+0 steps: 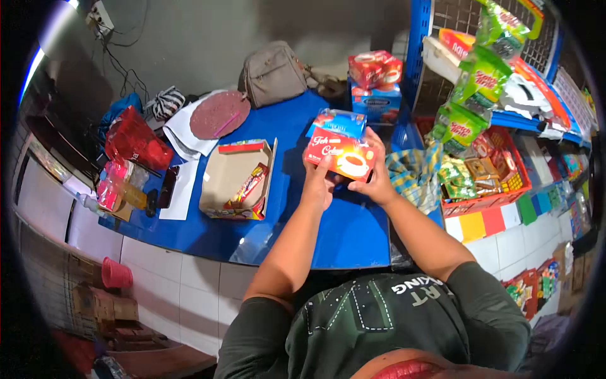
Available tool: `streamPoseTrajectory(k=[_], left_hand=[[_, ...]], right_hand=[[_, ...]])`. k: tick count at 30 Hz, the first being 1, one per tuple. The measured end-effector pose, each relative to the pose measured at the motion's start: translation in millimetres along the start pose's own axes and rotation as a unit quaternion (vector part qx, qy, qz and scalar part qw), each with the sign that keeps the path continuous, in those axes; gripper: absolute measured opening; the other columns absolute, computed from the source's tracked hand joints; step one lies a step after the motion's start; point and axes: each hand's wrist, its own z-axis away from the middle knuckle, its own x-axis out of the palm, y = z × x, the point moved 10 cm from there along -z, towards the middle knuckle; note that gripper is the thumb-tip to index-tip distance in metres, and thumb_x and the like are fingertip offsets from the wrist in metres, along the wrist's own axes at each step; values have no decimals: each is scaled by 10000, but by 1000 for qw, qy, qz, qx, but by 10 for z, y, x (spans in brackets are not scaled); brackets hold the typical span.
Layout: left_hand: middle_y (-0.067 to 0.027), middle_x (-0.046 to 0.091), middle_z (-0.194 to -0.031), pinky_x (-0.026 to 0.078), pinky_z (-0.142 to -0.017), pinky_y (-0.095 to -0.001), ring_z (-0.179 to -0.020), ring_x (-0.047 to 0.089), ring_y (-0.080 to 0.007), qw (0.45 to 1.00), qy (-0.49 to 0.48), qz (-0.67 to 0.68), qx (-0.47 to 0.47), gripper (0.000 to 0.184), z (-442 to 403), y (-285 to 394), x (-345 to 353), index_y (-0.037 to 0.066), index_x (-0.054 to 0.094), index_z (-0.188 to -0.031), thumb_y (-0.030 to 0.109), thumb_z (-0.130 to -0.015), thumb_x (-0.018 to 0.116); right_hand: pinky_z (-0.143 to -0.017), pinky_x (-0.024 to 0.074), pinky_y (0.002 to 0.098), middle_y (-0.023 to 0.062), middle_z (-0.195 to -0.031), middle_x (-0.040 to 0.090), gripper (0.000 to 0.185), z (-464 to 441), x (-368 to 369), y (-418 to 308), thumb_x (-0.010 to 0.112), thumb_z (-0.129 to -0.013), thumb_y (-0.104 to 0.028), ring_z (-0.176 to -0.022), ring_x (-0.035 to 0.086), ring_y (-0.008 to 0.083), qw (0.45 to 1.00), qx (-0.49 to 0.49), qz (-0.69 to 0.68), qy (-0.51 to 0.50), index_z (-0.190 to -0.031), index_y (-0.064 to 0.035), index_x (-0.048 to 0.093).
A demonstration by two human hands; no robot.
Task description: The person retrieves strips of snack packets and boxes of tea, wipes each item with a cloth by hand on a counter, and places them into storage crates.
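Over the blue table [303, 215], both my hands grip a red tea box [334, 144] with a picture of a cup and the lettering "Teh". My left hand [317, 185] is closed on its lower left corner. Around the right side of the box wraps my right hand [377, 177], its thumb near the bottom edge. A blue packet [344, 122] lies against the top of the tea box; whether my fingers also hold it is hidden. To the left sits an open cardboard box [221, 180] with a red-and-yellow wrapped packet [248, 184] inside.
Red boxes [375, 68] sit on a blue carton [377, 101] at the back. A grey bag [273, 72] stands near the wall. Checkered cloth [410, 174] and a red basket of sachets [489, 201] are at right, under hanging green sponge packs [483, 85].
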Motion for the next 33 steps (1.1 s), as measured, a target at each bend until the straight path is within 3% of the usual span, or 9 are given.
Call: streamPoseTrajectory(k=[2, 5, 10, 13, 14, 17, 22, 30, 33], left_hand=[[-70, 497, -1289, 436, -958, -450, -1196, 483, -255, 1000, 28, -12, 0, 541, -14, -52, -166, 167, 371, -1327, 252, -841, 594], [-58, 400, -1340, 384, -1015, -462, -1248, 417, -234, 991, -108, -22, 79, 787, -129, 109, -125, 226, 185, -1407, 340, -790, 660], [-80, 406, -1348, 346, -1051, -425, -1277, 389, -226, 983, -155, 9, 95, 814, -74, 394, 51, 208, 207, -1435, 323, -776, 670], [-92, 424, -1342, 340, -1057, -415, -1276, 396, -219, 946, -206, 243, -64, 785, -90, 309, 58, 190, 251, -1444, 318, -783, 655], [-92, 424, -1342, 340, -1057, -415, -1276, 396, -219, 947, -203, 242, -67, 785, -91, 340, 37, 190, 251, -1444, 318, -783, 655], [-99, 449, -1320, 356, -1045, -401, -1258, 420, -214, 991, -129, -8, -24, 739, -125, 402, -131, 152, 291, -1430, 315, -797, 636], [-113, 460, -1336, 399, -1019, -402, -1225, 469, -226, 990, -91, -100, 28, 720, -140, 373, -190, 87, 279, -1426, 275, -814, 608], [-128, 477, -1301, 411, -1009, -392, -1192, 493, -230, 989, -149, 8, 19, 686, -78, 359, -89, 72, 293, -1405, 206, -803, 593], [-137, 495, -1262, 439, -981, -376, -1171, 509, -233, 989, -144, 17, 35, 648, -75, 351, -67, 73, 316, -1368, 200, -797, 595]], right_hand=[[-999, 394, 397, 168, -1372, 308, 943, 70, 102, 45, 845, -633, -213, -1300, 322, 267, 999, 29, 2, -39, -1376, -91, 277], [-1018, 388, 404, 164, -1396, 299, 971, 232, 175, 487, 849, -630, -209, -1304, 329, 263, 942, 256, -216, 34, -1397, -93, 265], [-1042, 370, 404, 154, -1427, 281, 896, 226, 260, 376, 805, -681, -153, -1307, 337, 257, 926, 304, -211, -74, -1399, -88, 273], [-1073, 302, 353, 119, -1405, 333, 899, 84, 116, 108, 718, -710, -55, -1291, 359, 227, 985, 140, -92, -49, -1445, -80, 201], [-1073, 302, 353, 119, -1405, 333, 899, 90, 121, 105, 718, -710, -55, -1291, 359, 227, 984, 144, -95, -48, -1445, -80, 201], [-1060, 344, 394, 142, -1460, 285, 855, 78, 78, 74, 649, -704, 14, -1345, 314, 266, 986, 138, -87, -25, -1445, -74, 231], [-1087, 293, 398, 155, -1503, 213, 861, 111, 132, 203, 613, -690, 29, -1366, 283, 280, 974, 179, -119, -78, -1454, -70, 228], [-1088, 275, 370, 157, -1520, 164, 841, 75, 151, -120, 677, -777, -170, -1390, 222, 268, 992, 37, -30, -116, -1461, -57, 202], [-1044, 337, 359, 152, -1487, 228, 814, 116, 182, -25, 677, -806, -264, -1367, 256, 244, 966, 129, -212, -80, -1449, -61, 222]])
